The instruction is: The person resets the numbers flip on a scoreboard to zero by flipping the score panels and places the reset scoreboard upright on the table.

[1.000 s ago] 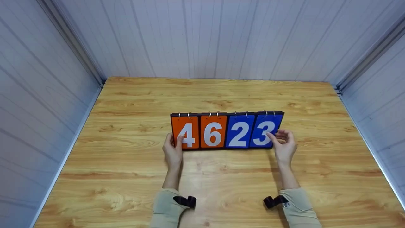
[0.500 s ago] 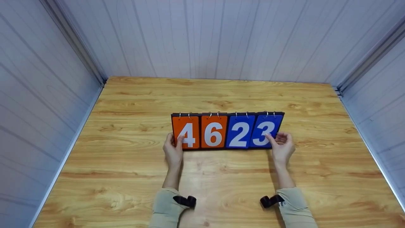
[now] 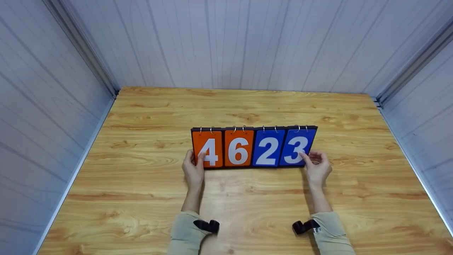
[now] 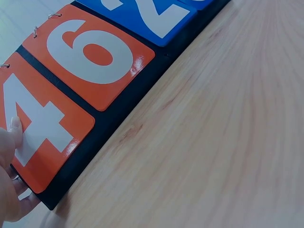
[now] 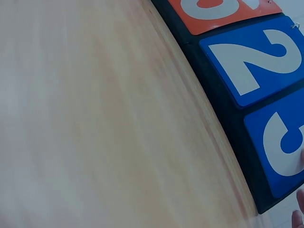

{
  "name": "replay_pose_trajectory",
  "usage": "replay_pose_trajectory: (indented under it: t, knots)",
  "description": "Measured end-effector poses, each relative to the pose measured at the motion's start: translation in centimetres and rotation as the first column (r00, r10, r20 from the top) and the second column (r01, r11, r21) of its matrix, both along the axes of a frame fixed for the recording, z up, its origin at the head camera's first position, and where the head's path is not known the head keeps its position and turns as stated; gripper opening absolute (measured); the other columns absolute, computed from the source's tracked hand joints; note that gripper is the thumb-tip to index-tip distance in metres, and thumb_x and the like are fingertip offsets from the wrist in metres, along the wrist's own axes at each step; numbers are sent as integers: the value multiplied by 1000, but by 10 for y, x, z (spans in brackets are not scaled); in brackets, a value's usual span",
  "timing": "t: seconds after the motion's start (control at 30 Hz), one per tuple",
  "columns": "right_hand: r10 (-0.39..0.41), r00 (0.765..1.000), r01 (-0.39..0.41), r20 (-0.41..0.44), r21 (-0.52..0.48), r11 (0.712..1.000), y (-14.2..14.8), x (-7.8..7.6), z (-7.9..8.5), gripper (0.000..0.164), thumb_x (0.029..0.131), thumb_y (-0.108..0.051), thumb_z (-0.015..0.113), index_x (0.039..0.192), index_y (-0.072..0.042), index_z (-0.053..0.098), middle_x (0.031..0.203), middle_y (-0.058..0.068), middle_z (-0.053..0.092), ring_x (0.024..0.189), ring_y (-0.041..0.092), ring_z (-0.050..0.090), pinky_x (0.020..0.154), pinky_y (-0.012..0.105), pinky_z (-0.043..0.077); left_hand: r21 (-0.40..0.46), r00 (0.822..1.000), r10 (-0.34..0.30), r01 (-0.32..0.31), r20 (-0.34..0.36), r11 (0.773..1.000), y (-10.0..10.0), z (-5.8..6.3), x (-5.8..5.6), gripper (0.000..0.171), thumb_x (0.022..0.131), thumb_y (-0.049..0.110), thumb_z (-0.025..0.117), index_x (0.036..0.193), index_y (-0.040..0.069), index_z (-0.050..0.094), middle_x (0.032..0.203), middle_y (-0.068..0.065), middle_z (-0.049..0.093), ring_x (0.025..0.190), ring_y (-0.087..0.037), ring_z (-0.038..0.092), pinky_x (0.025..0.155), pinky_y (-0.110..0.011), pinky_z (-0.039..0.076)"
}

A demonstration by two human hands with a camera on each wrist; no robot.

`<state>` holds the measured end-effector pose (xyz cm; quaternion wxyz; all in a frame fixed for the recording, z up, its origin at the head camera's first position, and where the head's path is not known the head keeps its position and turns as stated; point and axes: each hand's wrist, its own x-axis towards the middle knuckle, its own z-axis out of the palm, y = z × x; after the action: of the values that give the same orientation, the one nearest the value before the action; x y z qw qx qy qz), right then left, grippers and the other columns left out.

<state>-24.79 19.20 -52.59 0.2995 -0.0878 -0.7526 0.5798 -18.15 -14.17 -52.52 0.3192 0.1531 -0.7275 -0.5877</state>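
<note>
Right hand point(image 3: 317, 170), slightly lower than second ago, apparently pinches flip scoreboard point(image 3: 252, 147); left hand point(image 3: 194, 171) grips opposite end.

White 4 point(image 3: 213, 156) and 6 point(image 3: 231, 151) on orange cards point(image 3: 239, 134); 2 point(image 3: 268, 154) and, partly covered, apparently 3 point(image 3: 301, 143) on blue cards point(image 3: 269, 134)

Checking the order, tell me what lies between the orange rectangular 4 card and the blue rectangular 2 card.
The left wrist view shows an orange rectangular card with a white 6, flanked by black backing strips.
</note>
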Motion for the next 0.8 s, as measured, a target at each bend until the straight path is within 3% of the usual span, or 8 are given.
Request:
replay_pose_trajectory:
  t: [0.1, 0.3, 0.57, 0.67, 0.8]
  knots:
    - [10, 1000, -10, 0, 0, 1000, 2, 0, -1, 27, 62, -14, 81, 72, -1, 60, 65, 1, 58, 57, 3, 51, 53, 11, 39, -3, 1000, -3, 3, -5, 1000, 0, 0, 0, 18, 83, 13, 62, 89, -3, 57, 76, -11, 58, 66, -18, 52, 58, -28, 44]
    - [0, 996, -6, 89, 67, 998, 3, 4, 6, 25, 65, -15, 79, 69, 0, 59, 62, -1, 56, 54, 1, 50, 51, 11, 39, 5, 1000, 0, 0, 8, 1000, 0, 1, 0, 17, 83, 13, 62, 89, -2, 57, 76, -10, 58, 66, -17, 52, 57, -28, 44]
    - [37, 995, -54, 96, 188, 981, 9, 19, 21, 20, 73, -12, 73, 74, 5, 64, 68, 13, 61, 54, -1, 50, 51, 11, 40, 8, 1000, -5, 5, 25, 1000, 0, 1, 0, 16, 83, 10, 62, 90, -3, 57, 76, -10, 57, 65, -16, 50, 57, -27, 43]
    - [57, 997, -70, 61, 237, 969, 12, 25, 27, 21, 72, -11, 73, 83, 5, 65, 69, 15, 62, 55, -2, 50, 51, 10, 40, 8, 1000, -4, 4, 18, 1000, 0, 0, 0, 16, 83, 9, 62, 90, -4, 57, 73, -11, 55, 64, -18, 48, 54, -29, 41]
    - [174, 985, -168, -4, 241, 956, 16, 32, 34, 38, 72, -2, 71, 107, 3, 58, 71, 17, 62, 56, 1, 52, 52, 11, 41, 12, 1000, -16, 16, -24, 1000, 0, 0, 0, 15, 82, 6, 62, 90, -6, 57, 74, -15, 56, 64, -22, 49, 54, -31, 41]
